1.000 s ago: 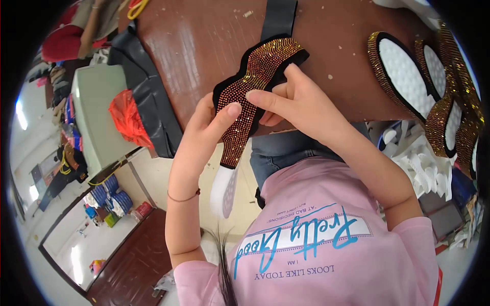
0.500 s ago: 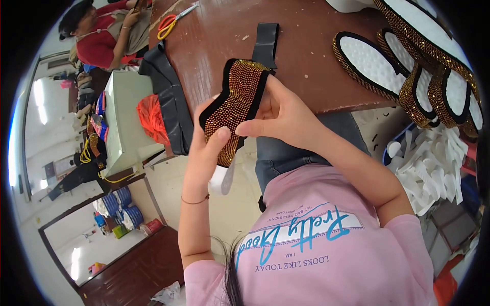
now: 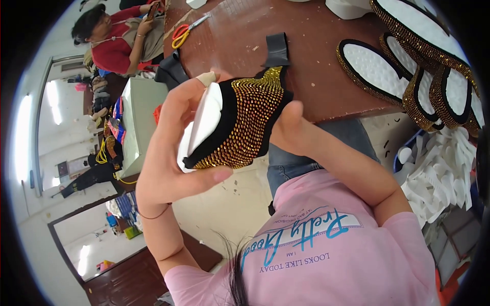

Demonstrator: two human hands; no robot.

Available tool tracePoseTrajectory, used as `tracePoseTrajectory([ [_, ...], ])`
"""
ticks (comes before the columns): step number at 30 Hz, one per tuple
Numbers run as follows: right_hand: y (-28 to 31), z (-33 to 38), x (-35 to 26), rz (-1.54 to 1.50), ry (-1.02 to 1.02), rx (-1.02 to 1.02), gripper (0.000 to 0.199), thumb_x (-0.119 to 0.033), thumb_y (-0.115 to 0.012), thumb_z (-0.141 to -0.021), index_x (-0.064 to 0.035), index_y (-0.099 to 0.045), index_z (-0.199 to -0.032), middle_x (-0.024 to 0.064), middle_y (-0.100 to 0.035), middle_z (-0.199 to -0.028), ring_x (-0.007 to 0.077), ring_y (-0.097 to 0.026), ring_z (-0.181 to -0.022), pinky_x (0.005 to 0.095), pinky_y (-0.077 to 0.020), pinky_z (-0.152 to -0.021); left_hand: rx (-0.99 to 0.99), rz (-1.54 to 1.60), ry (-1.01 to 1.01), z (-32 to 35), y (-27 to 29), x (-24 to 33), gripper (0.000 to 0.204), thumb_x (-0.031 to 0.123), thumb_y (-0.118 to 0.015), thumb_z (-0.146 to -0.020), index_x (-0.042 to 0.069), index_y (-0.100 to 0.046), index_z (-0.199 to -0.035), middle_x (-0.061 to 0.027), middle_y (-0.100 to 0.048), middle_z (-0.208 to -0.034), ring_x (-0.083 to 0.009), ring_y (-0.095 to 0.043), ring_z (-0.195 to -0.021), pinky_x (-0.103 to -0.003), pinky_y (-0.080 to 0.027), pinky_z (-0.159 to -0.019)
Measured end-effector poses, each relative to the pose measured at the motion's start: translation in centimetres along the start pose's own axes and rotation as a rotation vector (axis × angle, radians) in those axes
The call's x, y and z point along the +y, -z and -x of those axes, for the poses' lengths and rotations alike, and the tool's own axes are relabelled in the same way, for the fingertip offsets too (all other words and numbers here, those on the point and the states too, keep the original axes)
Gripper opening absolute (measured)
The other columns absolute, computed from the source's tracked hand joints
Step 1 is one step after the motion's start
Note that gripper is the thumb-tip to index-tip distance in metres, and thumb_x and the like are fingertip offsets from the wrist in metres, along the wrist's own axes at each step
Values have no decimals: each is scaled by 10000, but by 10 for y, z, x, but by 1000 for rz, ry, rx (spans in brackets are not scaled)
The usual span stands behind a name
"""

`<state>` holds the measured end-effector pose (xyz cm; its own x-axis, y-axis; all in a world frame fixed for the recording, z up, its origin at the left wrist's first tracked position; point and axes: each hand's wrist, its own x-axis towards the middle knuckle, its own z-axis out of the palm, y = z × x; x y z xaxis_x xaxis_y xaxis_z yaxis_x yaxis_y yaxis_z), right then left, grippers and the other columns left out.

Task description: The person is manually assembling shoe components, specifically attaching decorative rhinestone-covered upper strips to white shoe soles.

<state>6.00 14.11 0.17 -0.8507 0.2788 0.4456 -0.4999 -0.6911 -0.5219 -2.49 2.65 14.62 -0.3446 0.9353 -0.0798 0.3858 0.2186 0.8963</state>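
Note:
A shoe sole piece [image 3: 245, 122], covered with gold-brown rhinestones and edged in black, is held up before me, tilted. Its white side [image 3: 204, 122] shows at the left. My left hand [image 3: 168, 158] is closed round this white side, the thumb along the lower studded edge and the fingers over the top. At the opposite edge is my right hand [image 3: 293, 130], thumb raised and its other fingers hidden behind the piece; it appears to support it there. Beyond the sole, a black strip [image 3: 277, 49] lies on the brown table [image 3: 316, 71].
Orange-and-yellow-handled scissors [image 3: 189, 31] lie at the table's far left. Studded soles with white faces [image 3: 370, 71] are heaped at the right, above a pile of white cut pieces [image 3: 441, 168]. A person in red [image 3: 115, 53] sits at the far left holding a phone.
The studded piece has come closer and turned, so its white side now shows at the left. My left hand has moved left and opened wider round it; the right thumb has lifted off the stones.

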Motion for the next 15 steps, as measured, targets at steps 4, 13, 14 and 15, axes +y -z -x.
tracePoseTrajectory([
  [4,6,-21,-37,-142,105,-118,979,-696,-524,-817,-108,-151,-1505,141,-351,-1472,196,-445,-1269,372,-398,-1044,13,48,-71,-6,-4,-6,943,122,-774,-532,-17,-343,-1359,-141,-522,-1229,-245,-523,-1089,-328,-383,-976],
  [13,-48,1,-128,519,70,155,706,-288,-619,-838,146,-372,-1337,244,-548,-1249,208,-608,-955,244,-498,-777,131,350,-224,-8,-56,-31,927,158,-757,-512,-16,-383,-1342,-145,-510,-1266,-246,-517,-1101,-333,-381,-979],
  [14,-52,5,-145,592,70,176,706,-288,-619,-838,146,-372,-1337,244,-548,-1249,208,-608,-955,244,-498,-777,95,337,-298,-17,-61,-27,924,158,-753,-507,-16,-389,-1339,-147,-508,-1272,-248,-515,-1107,-333,-382,-980],
  [15,-51,5,-147,677,23,155,722,-300,-643,-820,142,-387,-1330,237,-569,-1212,204,-605,-932,254,-493,-785,121,295,-335,-13,-63,-30,922,157,-749,-503,-15,-395,-1336,-149,-506,-1279,-250,-514,-1113,-333,-382,-981],
])
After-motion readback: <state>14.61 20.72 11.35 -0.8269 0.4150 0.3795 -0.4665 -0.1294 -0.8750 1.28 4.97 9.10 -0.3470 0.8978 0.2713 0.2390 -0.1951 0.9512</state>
